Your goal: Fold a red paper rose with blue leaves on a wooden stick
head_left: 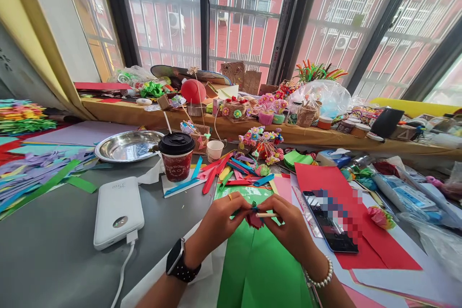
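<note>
Stick (267, 215) in right hand (288, 225), long axis sideways, tip toward left hand (229, 212).

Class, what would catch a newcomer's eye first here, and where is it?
Probably the broad, bright-green paper sheets at lower centre, over which the left hand and right hand hold a small pink-and-teal, seemingly paper piece. The eye might jump next to the round red ball-shaped object, left of centre at the cloth-covered ledge, and the red paper sheets at right.

Bare table (57, 245) gives passage left of the power bank (117, 209) (an obstacle).
</note>
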A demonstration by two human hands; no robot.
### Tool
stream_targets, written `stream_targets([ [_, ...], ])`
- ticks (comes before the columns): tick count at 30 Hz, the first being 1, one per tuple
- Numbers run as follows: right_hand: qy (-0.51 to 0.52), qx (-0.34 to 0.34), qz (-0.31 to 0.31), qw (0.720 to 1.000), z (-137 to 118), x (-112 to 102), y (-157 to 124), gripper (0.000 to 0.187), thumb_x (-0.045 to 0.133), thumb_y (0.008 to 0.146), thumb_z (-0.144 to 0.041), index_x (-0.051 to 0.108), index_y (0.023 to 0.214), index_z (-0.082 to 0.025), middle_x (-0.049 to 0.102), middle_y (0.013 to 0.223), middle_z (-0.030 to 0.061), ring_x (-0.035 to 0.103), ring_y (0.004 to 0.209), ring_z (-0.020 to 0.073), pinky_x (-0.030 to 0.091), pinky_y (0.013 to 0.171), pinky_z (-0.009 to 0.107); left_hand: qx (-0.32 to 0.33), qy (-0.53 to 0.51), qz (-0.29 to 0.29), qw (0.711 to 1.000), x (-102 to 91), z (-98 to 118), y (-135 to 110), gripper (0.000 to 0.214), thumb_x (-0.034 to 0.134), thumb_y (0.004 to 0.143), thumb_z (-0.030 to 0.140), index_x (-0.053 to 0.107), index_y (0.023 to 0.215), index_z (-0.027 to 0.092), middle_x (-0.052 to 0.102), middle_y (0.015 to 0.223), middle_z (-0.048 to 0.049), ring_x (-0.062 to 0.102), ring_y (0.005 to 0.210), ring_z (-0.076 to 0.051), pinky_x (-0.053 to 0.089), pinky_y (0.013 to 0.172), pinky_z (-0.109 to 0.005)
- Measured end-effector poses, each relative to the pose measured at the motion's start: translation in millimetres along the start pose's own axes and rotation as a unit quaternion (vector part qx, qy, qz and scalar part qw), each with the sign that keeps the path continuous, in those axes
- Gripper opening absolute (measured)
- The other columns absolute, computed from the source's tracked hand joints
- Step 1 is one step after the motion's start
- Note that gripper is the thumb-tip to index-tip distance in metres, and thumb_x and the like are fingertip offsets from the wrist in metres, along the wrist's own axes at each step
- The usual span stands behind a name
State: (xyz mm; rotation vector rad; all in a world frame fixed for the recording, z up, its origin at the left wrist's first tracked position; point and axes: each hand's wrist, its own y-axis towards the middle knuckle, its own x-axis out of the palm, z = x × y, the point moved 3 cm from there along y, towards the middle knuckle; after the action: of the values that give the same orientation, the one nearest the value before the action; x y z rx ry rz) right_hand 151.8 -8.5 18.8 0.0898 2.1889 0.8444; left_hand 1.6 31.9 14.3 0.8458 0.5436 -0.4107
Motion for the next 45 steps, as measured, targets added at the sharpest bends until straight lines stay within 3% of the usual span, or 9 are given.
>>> stream_targets([
  [8, -0.020, -0.054, 0.011, 0.998, -3, -2, 0, 0.005, 0.052, 0.077, -0.023, 0.055, 0.079, -0.019, 0.059, 0.070, 0.0023, 0.055, 0.061, 0.0129, 0.043, 0.052, 0.022, 0.081, 0.057, 0.048, 0.994, 2.6, 5, -3, 0.011, 0.046, 0.080, 0.014, 0.057, 0.081, 0.017, 0.060, 0.073, -0.0025, 0.057, 0.066, -0.011, 0.046, 0.058, -0.020],
  [16, -0.074, -0.077, 0.059, 0.992, -3, 0, -3, 0.006, 0.050, 0.079, -0.021, 0.056, 0.077, -0.018, 0.061, 0.067, 0.0028, 0.057, 0.061, 0.0132, 0.045, 0.054, 0.023, 0.044, 0.016, 0.011, 0.999, 1.1, 3, 0, 0.012, 0.045, 0.080, 0.015, 0.056, 0.085, 0.018, 0.059, 0.078, -0.0037, 0.057, 0.074, -0.013, 0.047, 0.066, -0.023],
  [25, -0.102, -0.120, 0.124, 0.980, -8, 4, -8, 0.012, 0.047, 0.079, -0.011, 0.055, 0.083, -0.020, 0.064, 0.075, 0.0049, 0.061, 0.071, 0.0140, 0.049, 0.060, 0.024, 0.048, 0.018, 0.069, 0.996, 1.8, 4, -2, 0.014, 0.045, 0.080, 0.013, 0.055, 0.088, 0.019, 0.058, 0.084, -0.0051, 0.055, 0.079, -0.013, 0.046, 0.071, -0.025],
  [30, -0.057, -0.068, 0.170, 0.981, -7, -5, -7, 0.010, 0.051, 0.077, -0.013, 0.054, 0.083, -0.020, 0.063, 0.076, 0.0048, 0.060, 0.074, 0.0146, 0.049, 0.062, 0.025, -0.084, -0.119, 0.106, 0.984, -3.7, -3, 2, 0.035, 0.056, 0.074, 0.027, 0.045, 0.107, 0.021, 0.051, 0.109, -0.0085, 0.048, 0.103, -0.020, 0.038, 0.088, -0.036],
  [34, -0.049, -0.044, 0.199, 0.978, -8, -8, -7, 0.009, 0.051, 0.077, -0.014, 0.053, 0.082, -0.021, 0.063, 0.076, 0.0039, 0.060, 0.075, 0.0153, 0.049, 0.063, 0.026, -0.202, -0.359, -0.012, 0.911, 7.6, -11, 3, 0.064, 0.062, 0.066, 0.041, 0.032, 0.118, 0.018, 0.052, 0.108, -0.0116, 0.054, 0.093, -0.020, 0.045, 0.076, -0.033],
  [36, -0.052, -0.024, 0.186, 0.981, -7, -7, -7, 0.008, 0.050, 0.077, -0.016, 0.053, 0.082, -0.021, 0.063, 0.075, 0.0036, 0.060, 0.073, 0.0152, 0.048, 0.061, 0.025, -0.235, -0.393, -0.067, 0.887, 13.2, -10, 1, 0.068, 0.066, 0.062, 0.040, 0.034, 0.117, 0.017, 0.058, 0.092, -0.0081, 0.057, 0.082, -0.019, 0.046, 0.069, -0.030],
  [38, -0.051, 0.010, 0.148, 0.988, -4, -5, -6, 0.008, 0.048, 0.078, -0.017, 0.053, 0.084, -0.020, 0.063, 0.074, 0.0026, 0.059, 0.063, 0.0131, 0.047, 0.054, 0.022, -0.253, -0.377, -0.095, 0.886, 15.7, -9, 0, 0.060, 0.067, 0.062, 0.037, 0.041, 0.112, 0.015, 0.060, 0.078, -0.0045, 0.058, 0.073, -0.017, 0.045, 0.064, -0.028],
  [41, -0.038, 0.052, 0.079, 0.995, 0, -6, -3, 0.019, 0.047, 0.078, -0.020, 0.052, 0.096, -0.020, 0.064, 0.078, 0.0017, 0.050, 0.045, 0.0089, 0.043, 0.044, 0.021, -0.248, -0.324, -0.099, 0.907, 13.9, -4, 0, 0.048, 0.065, 0.063, 0.038, 0.049, 0.101, 0.014, 0.060, 0.074, -0.0038, 0.057, 0.068, -0.016, 0.044, 0.062, -0.027],
  [45, -0.027, 0.035, 0.006, 0.999, 2, -8, 0, 0.024, 0.045, 0.079, -0.019, 0.055, 0.101, -0.022, 0.063, 0.086, 0.0022, 0.050, 0.046, 0.0086, 0.042, 0.044, 0.020, -0.238, -0.244, -0.096, 0.935, 9.1, 1, 2, 0.045, 0.064, 0.062, 0.041, 0.052, 0.097, 0.015, 0.061, 0.073, -0.0026, 0.055, 0.064, -0.014, 0.043, 0.059, -0.025],
])
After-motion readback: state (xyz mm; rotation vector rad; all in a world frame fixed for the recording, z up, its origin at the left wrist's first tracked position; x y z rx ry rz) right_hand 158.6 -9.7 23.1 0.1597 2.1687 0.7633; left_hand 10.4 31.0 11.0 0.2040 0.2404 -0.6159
